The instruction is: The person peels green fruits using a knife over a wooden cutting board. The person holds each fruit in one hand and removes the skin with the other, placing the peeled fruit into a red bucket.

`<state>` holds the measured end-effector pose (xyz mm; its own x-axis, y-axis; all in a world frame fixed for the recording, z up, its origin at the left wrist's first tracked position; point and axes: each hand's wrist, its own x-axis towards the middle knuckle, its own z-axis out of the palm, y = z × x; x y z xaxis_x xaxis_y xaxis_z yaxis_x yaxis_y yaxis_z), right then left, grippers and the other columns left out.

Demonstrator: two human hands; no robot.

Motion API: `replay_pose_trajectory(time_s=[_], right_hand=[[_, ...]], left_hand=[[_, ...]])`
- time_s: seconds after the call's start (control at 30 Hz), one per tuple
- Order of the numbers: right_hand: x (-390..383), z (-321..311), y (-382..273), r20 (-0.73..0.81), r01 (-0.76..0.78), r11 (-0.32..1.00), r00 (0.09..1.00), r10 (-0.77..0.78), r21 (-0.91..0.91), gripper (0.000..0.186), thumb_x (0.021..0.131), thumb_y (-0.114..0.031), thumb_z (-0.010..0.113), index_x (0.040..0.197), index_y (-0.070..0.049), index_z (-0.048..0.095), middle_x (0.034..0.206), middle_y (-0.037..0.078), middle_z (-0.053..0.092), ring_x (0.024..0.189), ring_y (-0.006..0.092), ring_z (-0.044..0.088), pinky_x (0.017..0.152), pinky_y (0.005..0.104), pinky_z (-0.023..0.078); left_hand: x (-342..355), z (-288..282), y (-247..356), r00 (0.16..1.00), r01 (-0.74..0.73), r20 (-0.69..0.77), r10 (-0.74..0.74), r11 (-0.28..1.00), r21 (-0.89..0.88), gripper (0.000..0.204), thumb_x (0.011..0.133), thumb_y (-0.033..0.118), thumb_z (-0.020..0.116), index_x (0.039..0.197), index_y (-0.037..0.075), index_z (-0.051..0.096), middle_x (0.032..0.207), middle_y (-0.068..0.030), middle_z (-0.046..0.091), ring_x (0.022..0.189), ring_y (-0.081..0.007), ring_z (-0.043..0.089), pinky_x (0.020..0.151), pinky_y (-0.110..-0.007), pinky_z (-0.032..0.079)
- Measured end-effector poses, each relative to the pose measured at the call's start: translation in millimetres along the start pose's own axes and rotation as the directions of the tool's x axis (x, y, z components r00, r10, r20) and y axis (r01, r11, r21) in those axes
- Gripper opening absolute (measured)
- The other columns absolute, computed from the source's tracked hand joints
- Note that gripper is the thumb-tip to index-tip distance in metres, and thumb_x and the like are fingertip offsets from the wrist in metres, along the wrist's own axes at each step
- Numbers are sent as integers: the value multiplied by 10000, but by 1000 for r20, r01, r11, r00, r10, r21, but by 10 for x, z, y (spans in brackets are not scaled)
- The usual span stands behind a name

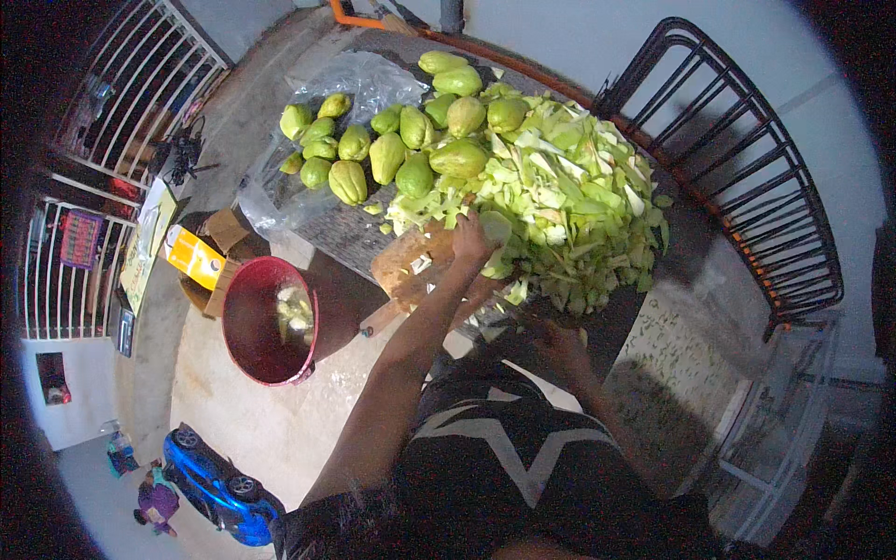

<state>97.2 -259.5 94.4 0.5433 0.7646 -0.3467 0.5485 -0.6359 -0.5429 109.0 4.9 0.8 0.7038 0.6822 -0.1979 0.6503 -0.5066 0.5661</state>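
Note:
Bent over the wooden cutting board, my left hand has its fingers curled round a pale green chayote piece. White scraps lie on the board beside it. My right hand is low at the table's near edge, in deep shadow; its fingers and anything in them cannot be made out. A large heap of sliced chayote rises just beyond and to the right of my hands. Whole green chayotes are grouped to the left of the heap, some on a clear plastic sheet.
Left of the table stands a deep red bucket with pale pieces inside. Behind it is a yellow carton. A black metal rack borders the table's right side. On the floor at lower left sits a blue toy car.

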Motion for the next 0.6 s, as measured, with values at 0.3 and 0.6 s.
replay_pose_trajectory(time_s=[0.3,0.6], right_hand=[[194,25,309,84,-83,997,993,83,0,432,812,-310,624,1120,-21,533,868,176,640,813,341,625,710,427,486],[253,-411,82,-381,-93,978,911,160,188,213,846,-194,583,957,-18,540,816,185,599,749,371,597,648,439,456]], left_hand=[[37,332,-130,976,-218,-74,205,904,-368,631,623,253,803,1113,64,452,1010,-187,584,961,-341,577,772,-421,480],[-301,59,100,953,-295,-239,187,759,-580,492,725,101,724,1128,-23,470,1023,-197,568,958,-327,577,799,-379,469]])
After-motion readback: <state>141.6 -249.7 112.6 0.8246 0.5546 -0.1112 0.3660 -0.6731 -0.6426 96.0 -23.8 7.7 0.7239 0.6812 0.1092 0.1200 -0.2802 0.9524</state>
